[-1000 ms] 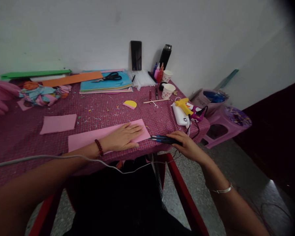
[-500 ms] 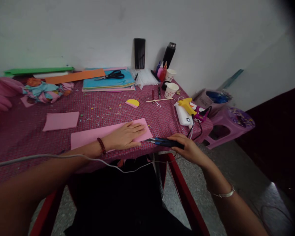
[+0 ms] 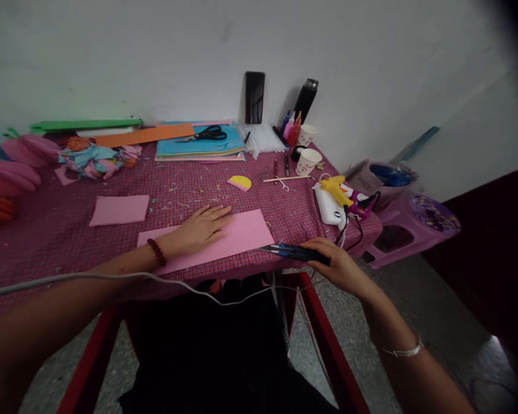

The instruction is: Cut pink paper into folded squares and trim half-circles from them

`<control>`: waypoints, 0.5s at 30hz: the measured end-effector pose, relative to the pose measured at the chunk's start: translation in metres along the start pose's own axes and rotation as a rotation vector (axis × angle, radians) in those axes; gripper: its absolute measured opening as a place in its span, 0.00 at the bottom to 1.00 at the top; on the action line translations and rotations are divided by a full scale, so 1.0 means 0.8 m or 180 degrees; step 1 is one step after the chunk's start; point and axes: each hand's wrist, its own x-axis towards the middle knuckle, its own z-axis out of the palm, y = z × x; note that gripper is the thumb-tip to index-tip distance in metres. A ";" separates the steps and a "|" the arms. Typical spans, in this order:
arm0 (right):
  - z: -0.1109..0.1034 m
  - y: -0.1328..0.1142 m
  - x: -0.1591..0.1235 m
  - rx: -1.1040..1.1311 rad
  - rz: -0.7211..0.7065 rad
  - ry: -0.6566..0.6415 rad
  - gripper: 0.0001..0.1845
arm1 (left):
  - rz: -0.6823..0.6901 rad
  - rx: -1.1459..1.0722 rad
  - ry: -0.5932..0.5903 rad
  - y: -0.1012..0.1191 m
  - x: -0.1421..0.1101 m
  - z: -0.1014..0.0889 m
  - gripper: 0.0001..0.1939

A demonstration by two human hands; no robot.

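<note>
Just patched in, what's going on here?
A person's left hand lies spread on a long pink sheet. The right hand grips a blue-and-black cutter, its tip at the sheet's near edge, close to the right end; whether it touches is unclear. A smaller pink piece lies farther left, and scissors rest on stacked coloured sheets at the back.

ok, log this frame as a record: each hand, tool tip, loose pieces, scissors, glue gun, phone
left hand: spread flat on long pink sheet
right hand: gripping black-and-blue cutter
cutter tip: at the sheet's near edge, toward its right end; contact unclear
loose pieces: small pink piece, yellow-and-pink half-round
scissors: on stack of coloured sheets
glue gun: yellow, table's right end
phone: upright by the wall
</note>
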 end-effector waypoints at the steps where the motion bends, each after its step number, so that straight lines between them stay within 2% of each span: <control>1: 0.002 0.000 0.000 0.0005 0.0018 0.0022 0.17 | -0.0034 0.0034 0.0011 -0.002 -0.005 0.001 0.28; 11: 0.019 -0.004 0.023 -0.0069 -0.0074 -0.0011 0.19 | -0.0180 0.0145 0.0075 0.007 -0.009 0.001 0.27; 15: 0.018 -0.005 0.021 -0.0004 -0.0064 -0.0027 0.19 | -0.0156 0.0109 0.0080 0.006 -0.009 -0.001 0.27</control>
